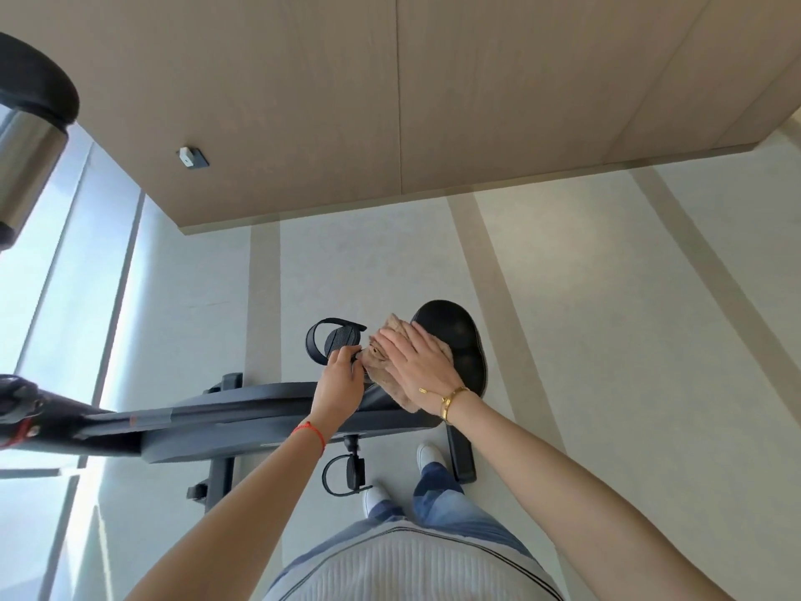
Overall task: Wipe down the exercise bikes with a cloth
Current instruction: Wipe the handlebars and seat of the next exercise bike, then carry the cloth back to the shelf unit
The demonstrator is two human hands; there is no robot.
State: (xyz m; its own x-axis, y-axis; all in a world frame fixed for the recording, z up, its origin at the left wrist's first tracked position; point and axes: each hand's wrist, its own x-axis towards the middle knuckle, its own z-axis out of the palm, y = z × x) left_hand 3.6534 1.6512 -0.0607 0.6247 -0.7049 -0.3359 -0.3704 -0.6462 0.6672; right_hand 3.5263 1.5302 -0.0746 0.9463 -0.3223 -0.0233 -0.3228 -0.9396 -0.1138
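A dark grey exercise bike (242,416) stands crosswise below me, its black saddle (459,340) at the right. My right hand (416,362) lies flat, fingers spread, pressing a tan cloth (392,379) against the saddle's left end. My left hand (340,383) grips a small black knob or lever on the frame just left of the cloth; what it holds is partly hidden by the fingers. The far pedal (336,342) with its strap shows beyond my left hand, and the near pedal (346,472) sits by my feet.
A tan panelled wall (390,101) rises behind the bike. Tall windows (65,297) run along the left. The black and chrome part of another machine (26,136) juts in at top left. The bike's handlebar end (17,409) reaches the left edge. My white shoes (429,455) stand beside the rear stabiliser.
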